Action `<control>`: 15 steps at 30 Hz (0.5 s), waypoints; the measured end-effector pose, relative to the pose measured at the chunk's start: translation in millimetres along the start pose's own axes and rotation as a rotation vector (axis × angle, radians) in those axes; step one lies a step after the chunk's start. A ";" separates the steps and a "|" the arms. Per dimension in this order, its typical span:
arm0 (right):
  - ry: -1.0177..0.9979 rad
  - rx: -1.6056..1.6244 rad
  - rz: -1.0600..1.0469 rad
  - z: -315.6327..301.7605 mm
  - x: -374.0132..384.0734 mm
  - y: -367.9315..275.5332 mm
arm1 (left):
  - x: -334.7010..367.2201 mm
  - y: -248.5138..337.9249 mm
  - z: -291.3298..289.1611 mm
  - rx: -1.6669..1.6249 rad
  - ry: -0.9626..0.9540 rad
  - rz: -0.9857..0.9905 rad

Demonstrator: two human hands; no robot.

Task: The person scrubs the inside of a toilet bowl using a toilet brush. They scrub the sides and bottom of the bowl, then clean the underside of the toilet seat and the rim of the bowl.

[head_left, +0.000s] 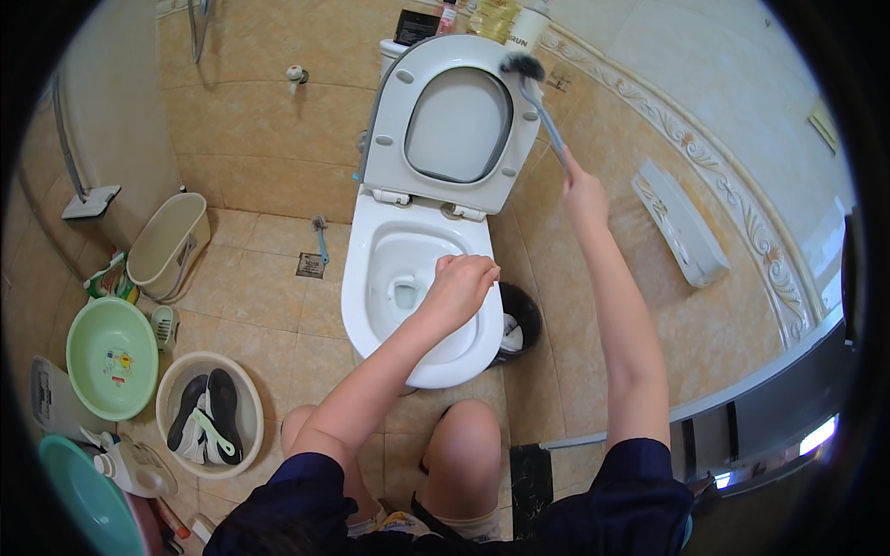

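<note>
My right hand (584,193) is raised at the right, its fingers wrapped round the grey-blue handle of a toilet brush (545,120). The brush slants up and left, and its dark bristle head is over the upper right corner of the raised toilet seat (408,120). My left hand (461,285) is above the right side of the white toilet bowl (360,306). Its fingers are curled closed, and their undersides are hidden, so whatever they may hold does not show. Some water lies at the bottom of the bowl.
Bottles (528,26) stand on the tank. A black bin (524,320) is right of the toilet, below a wall shelf (681,222). At left are a green basin (111,357), a basin with shoes (252,435) and a beige tub (167,246). A small brush (322,241) lies by the drain.
</note>
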State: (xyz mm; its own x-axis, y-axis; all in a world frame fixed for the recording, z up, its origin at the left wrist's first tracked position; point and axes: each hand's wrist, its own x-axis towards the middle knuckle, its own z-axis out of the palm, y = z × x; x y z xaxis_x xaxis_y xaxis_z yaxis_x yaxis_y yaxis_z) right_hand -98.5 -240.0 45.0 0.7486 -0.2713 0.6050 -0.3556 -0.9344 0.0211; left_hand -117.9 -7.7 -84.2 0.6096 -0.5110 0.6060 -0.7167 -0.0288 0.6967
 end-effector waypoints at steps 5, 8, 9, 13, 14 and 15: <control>0.035 0.024 -0.043 -3.8 18.0 -23.1 | 0.4 2.5 1.9 -0.003 0.025 0.027; -0.008 0.035 0.006 1.9 5.1 9.0 | 1.8 -0.4 -4.2 0.009 0.025 0.017; -0.005 0.044 0.012 2.7 -0.8 21.5 | 2.8 0.4 -5.7 -0.003 0.031 0.014; -0.017 0.025 0.021 3.3 -8.1 30.0 | 6.5 -6.9 -4.7 -0.052 0.056 0.009; -0.027 0.004 0.021 1.1 -7.2 22.5 | 6.1 -8.5 -2.3 -0.059 0.070 0.013; -0.026 0.008 0.020 -2.4 -3.7 13.3 | 6.3 -8.7 -0.1 -0.065 0.085 0.019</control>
State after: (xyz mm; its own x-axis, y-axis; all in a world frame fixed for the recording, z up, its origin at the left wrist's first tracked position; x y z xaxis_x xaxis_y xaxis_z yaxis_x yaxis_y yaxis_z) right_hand -107.3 -250.8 44.9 0.7557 -0.2952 0.5846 -0.3659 -0.9307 0.0030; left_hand -107.7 -10.6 -86.5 0.6248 -0.4362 0.6476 -0.7064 0.0374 0.7068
